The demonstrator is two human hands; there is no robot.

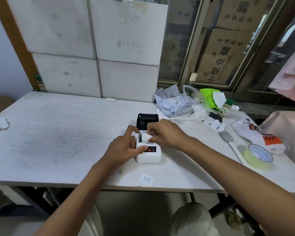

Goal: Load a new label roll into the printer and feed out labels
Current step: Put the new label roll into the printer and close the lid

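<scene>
A small white label printer (148, 156) sits in the middle of the white table (58, 137), its black lid (147, 120) swung open toward the back. A white label roll (146, 137) lies in the open bay. My left hand (124, 147) grips the printer's left side, thumb resting on the front panel beside a red light, forefinger up at the bay's rim. My right hand (163, 133) reaches over the bay from the right, its fingertips pinched on the roll. Part of the roll is hidden under my fingers.
A loose printed label (146, 179) lies by the table's front edge. To the right are a roll of pale tape (257, 156), a white scraper (228, 140), label strips (213, 124), a spice bottle (226, 107) and plastic bags (175, 104). White panels (95, 48) stand behind.
</scene>
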